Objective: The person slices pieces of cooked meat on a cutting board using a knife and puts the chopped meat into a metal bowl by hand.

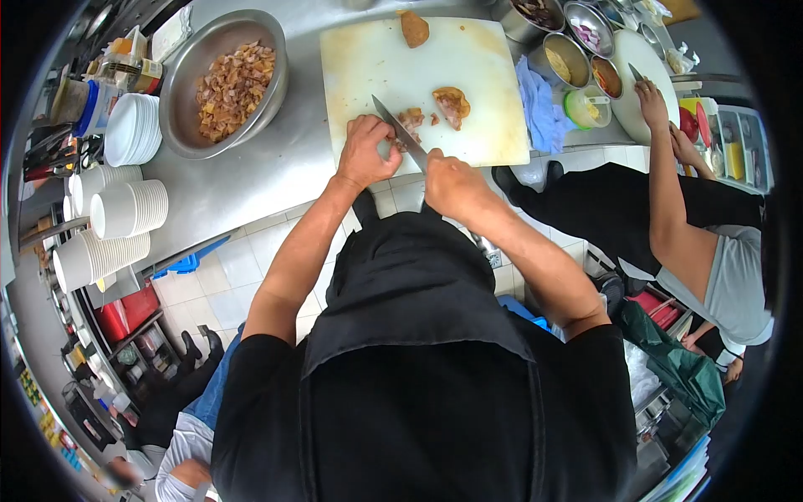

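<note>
My right hand (452,184) is wrapped round the handle of a knife (400,130), whose blade points up and left over the cutting board (360,75). My left hand (366,151) is beside the blade, its fingers curled at small bits of meat near the board's front edge; what they pinch is too small to make out. Cut meat pieces (411,120) lie just right of the blade. Further right on the board is a larger browned piece (452,107), and another brown piece (414,29) lies near the back edge.
Left of the board stands a steel bowl (276,92) of chopped meat, with stacked white bowls (130,209) beyond. A blue cloth (544,105) and metal containers (566,60) are on the right. A co-worker's hand (652,105) holds a knife over a round white board (631,54).
</note>
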The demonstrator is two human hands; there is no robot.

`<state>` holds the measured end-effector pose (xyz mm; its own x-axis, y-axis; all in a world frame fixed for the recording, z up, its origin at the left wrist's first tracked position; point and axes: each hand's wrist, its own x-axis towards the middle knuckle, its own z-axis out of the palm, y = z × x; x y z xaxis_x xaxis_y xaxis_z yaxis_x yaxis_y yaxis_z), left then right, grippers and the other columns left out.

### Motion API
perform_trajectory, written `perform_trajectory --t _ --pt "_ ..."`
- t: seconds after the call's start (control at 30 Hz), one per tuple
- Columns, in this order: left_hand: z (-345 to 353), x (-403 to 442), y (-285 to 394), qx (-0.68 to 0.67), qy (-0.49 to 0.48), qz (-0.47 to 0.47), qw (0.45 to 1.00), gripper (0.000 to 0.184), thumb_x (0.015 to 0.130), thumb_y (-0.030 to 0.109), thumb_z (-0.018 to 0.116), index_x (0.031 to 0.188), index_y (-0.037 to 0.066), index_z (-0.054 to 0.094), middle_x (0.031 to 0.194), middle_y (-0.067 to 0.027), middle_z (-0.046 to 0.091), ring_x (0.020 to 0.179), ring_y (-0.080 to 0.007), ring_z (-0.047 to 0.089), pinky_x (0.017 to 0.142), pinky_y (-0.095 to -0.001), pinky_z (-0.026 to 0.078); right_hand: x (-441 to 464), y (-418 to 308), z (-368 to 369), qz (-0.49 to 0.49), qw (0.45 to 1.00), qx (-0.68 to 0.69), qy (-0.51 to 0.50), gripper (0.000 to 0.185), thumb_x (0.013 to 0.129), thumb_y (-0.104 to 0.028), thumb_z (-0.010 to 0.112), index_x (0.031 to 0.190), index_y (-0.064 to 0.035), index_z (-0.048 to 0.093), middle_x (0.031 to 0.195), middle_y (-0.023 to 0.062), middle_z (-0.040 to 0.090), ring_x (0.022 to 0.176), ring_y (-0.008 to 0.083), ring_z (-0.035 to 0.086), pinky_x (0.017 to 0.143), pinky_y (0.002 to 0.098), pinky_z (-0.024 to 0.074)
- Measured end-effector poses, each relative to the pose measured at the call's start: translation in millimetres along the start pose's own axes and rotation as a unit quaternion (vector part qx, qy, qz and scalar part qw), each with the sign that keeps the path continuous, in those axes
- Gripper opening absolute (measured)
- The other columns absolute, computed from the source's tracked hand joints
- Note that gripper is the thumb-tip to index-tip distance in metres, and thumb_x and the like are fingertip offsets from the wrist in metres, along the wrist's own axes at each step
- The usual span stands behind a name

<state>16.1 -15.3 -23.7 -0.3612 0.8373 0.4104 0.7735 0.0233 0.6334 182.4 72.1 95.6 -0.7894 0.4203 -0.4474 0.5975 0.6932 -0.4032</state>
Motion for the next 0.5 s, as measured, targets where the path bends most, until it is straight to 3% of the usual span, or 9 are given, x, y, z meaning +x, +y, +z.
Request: perform_trajectory --t 0.1,0.2,0.27,0.3,0.33,0.37,0.43,0.47,0.5 --pt "-1.1 -4.7 1.0 0.005 -0.006 0.0 1.0 0.021 0.063 0.009 0.067 0.083 0.006 0.061 0.088 -0.0083 0.058 0.09 -0.0291 0.055 0.085 -0.0393 0.042 -3.8 1.8 44.7 0.035 0.996 0.021 0.074 0.023 0.085 -0.007 0.054 0.102 0.0078 0.054 0.082 0.0291 0.068 0.084 0.045 0.068 0.077 0.0514 0.0545" --pt "-4.1 -10.7 -3.3 -0.028 -0.003 0.004 1.0 0.026 0.065 0.009 0.066 0.091 0.004 0.06 0.097 -0.0125 0.059 0.095 -0.0319 0.055 0.089 -0.042 0.043 12.6 16.9 34.5 -0.001 0.995 0.01 0.103 0.019 0.093 -0.012 0.05 0.101 0.005 0.052 0.077 0.0277 0.067 0.076 0.0465 0.067 0.073 0.0542 0.0538" --pt "-11.4 -6.4 -5.1 -0.111 0.06 -0.026 0.992 0.032 0.067 0.008 0.063 0.098 0.003 0.057 0.108 -0.0188 0.057 0.103 -0.0362 0.055 0.096 -0.0441 0.042 3.9 23.1 1.7 0.003 0.994 0.005 0.107 0.022 0.096 -0.018 0.05 0.1 0.0036 0.052 0.078 0.0284 0.066 0.077 0.0451 0.067 0.073 0.0548 0.0529" --pt "-16.6 -7.6 -7.7 -0.085 0.043 -0.016 0.995 0.032 0.08 0.012 0.058 0.109 0.0 0.056 0.123 -0.0237 0.053 0.115 -0.0404 0.052 0.103 -0.0445 0.039 -7.1 25.3 -12.2 0.022 0.994 0.018 0.101 0.023 0.095 -0.017 0.051 0.103 0.0042 0.054 0.082 0.0286 0.067 0.082 0.0444 0.068 0.075 0.054 0.0531" --pt "-18.1 -5.4 -4.0 -0.087 0.044 -0.013 0.995 0.032 0.08 0.012 0.058 0.109 0.0 0.056 0.123 -0.0237 0.053 0.115 -0.0404 0.052 0.103 -0.0445 0.039 -13.8 32.5 -22.8 0.039 0.994 0.027 0.099 0.024 0.093 -0.016 0.052 0.105 0.0048 0.056 0.086 0.0288 0.068 0.087 0.0437 0.068 0.077 0.0531 0.0533" --pt "-20.1 -0.5 -1.0 -0.084 0.036 -0.03 0.995 0.032 0.087 0.017 0.054 0.114 0.0 0.056 0.127 -0.0237 0.052 0.119 -0.0404 0.05 0.105 -0.0441 0.039 -13.8 52.3 -25.8 0.038 0.993 0.024 0.105 0.024 0.093 -0.016 0.052 0.105 0.0048 0.056 0.086 0.0288 0.068 0.087 0.0437 0.068 0.077 0.0531 0.0533" --pt "-20.5 5.4 -1.8 -0.091 -0.012 -0.059 0.994 0.044 0.102 0.029 0.039 0.132 -0.002 0.052 0.139 -0.0245 0.048 0.13 -0.041 0.044 0.11 -0.0439 0.035 -14.5 91.8 -24.4 -0.025 0.99 0.024 0.138 0.026 0.097 -0.02 0.049 0.103 0.005 0.055 0.076 0.0265 0.066 0.069 0.0385 0.069 0.067 0.0502 0.0536" --pt "-16.0 8.0 -4.2 -0.091 -0.012 -0.055 0.994 0.044 0.102 0.029 0.039 0.132 -0.002 0.052 0.139 -0.0245 0.048 0.13 -0.041 0.044 0.11 -0.0439 0.035 -15.7 102.2 -26.0 -0.025 0.989 0.024 0.142 0.026 0.097 -0.02 0.049 0.103 0.005 0.055 0.076 0.0265 0.066 0.069 0.0385 0.069 0.067 0.0502 0.0536" --pt "-9.5 9.1 -6.8 -0.076 -0.023 -0.047 0.996 0.045 0.101 0.028 0.041 0.134 -0.001 0.05 0.141 -0.0247 0.046 0.132 -0.0411 0.042 0.112 -0.0438 0.033 -17.4 106.9 -31.1 0.013 0.994 0.079 0.08 0.027 0.098 -0.021 0.05 0.101 0.0054 0.054 0.072 0.0263 0.065 0.06 0.036 0.066 0.061 0.0487 0.0521"
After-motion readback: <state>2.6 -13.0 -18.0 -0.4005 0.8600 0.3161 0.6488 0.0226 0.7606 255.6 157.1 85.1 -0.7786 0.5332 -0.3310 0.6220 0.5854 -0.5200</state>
